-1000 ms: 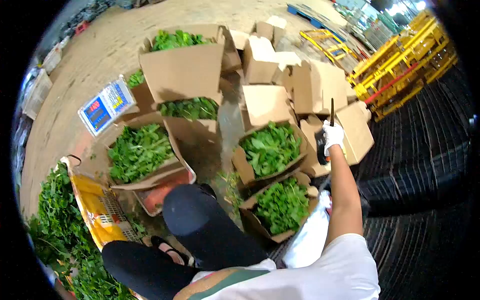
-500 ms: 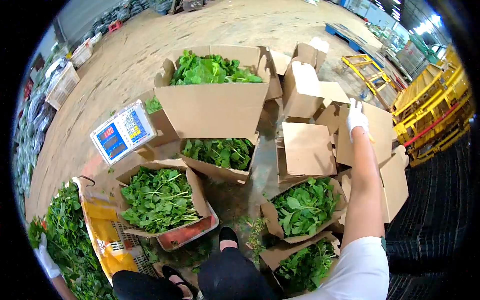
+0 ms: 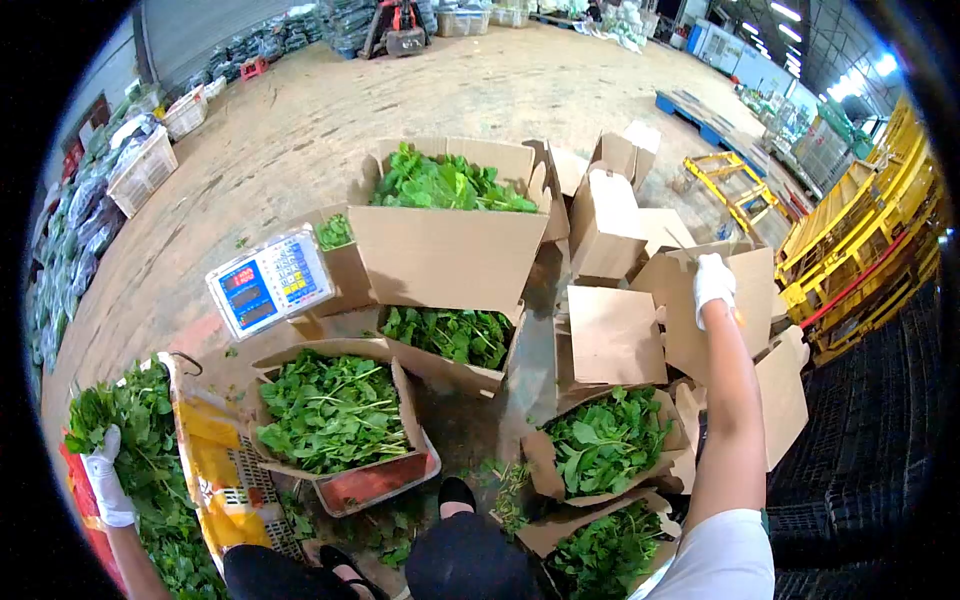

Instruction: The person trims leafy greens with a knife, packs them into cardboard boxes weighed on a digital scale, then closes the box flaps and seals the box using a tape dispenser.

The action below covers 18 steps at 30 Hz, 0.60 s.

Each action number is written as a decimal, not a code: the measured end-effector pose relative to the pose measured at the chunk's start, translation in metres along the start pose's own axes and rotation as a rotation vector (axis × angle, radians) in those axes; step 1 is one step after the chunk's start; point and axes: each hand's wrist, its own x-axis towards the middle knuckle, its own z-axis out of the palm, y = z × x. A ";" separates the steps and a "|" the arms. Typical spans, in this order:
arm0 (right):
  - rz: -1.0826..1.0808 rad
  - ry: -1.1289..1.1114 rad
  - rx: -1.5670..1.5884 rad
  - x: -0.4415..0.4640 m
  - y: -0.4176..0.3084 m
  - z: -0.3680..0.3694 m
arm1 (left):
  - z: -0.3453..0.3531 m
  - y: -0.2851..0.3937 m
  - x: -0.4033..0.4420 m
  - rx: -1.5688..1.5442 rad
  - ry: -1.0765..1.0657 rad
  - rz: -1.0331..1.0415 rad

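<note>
My left hand, in a white glove, is closed around a bunch of leafy greens at the far left. Beneath it more greens fill a container beside a yellow-lined crate. My right hand, also gloved, grips the upper edge of a cardboard box on the right; its fingertips are partly hidden. Nearer to me, an open carton of greens stands below that box. Another carton of greens rests on a red scale platform in the middle left.
A scale display with red digits stands behind the weighed carton. Ahead is a tall carton topped with greens. Several cardboard boxes crowd the right, near yellow metal frames and stacked black crates. Leaf scraps litter the floor.
The view has tipped upward. My left hand has come further into view and now holds greens. My right hand's fingers, spread upward before, have closed at the box edge.
</note>
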 end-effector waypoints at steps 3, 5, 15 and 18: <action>-0.098 0.127 0.053 -0.021 0.031 -0.041 | -0.019 0.001 -0.010 0.101 0.060 0.064; -0.227 0.314 0.093 -0.033 0.063 -0.064 | -0.025 0.008 -0.020 -0.024 0.036 0.010; -0.267 -0.096 1.427 -0.134 0.052 -0.278 | -0.006 0.059 -0.050 -0.431 -0.127 -0.029; -0.392 -0.107 1.509 -0.186 0.002 -0.334 | -0.011 0.091 -0.060 -0.501 -0.145 -0.029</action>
